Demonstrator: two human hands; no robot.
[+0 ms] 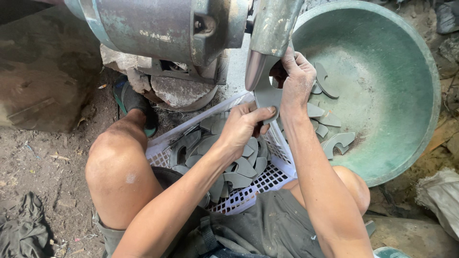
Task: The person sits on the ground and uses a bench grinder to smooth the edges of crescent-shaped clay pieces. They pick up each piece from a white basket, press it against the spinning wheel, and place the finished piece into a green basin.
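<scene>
Left hand: left hand (241, 129) is closed on the lower end of a flat grey metal piece (267, 98), thumb laid along its edge, fingers curled under it.
Right hand: right hand (297, 79) is clamped on the upper side of the same piece, fingers hooked over it next to the wheel guard.
Metal piece: held between both hands, upright, its top edge up against the shiny guard of the grinder (267, 43); whether it touches the wheel itself I cannot tell, since the guard hides the contact.
Grinder: large worn green motor body (158, 28) at the top of the view, resting on stone blocks (179, 91).
Crate: white plastic lattice crate (248, 193) on the person's lap, just below the left hand, holding a heap of grey curved blanks (239, 167).
Basin: wide round green basin (382, 71) to the right, its rim close to the right forearm; a few blanks (337, 142) lie in a loose cluster on its left slope, the rest of its floor bare.
Labels: none of the things shows a readable label from this angle.
Edges and room: bare knee (117, 162) to the left of the crate, dirt floor (43, 162) beyond it with a dark cloth (24, 227) at the lower left corner; a pale sack (440, 196) sits past the basin's lower right rim.
</scene>
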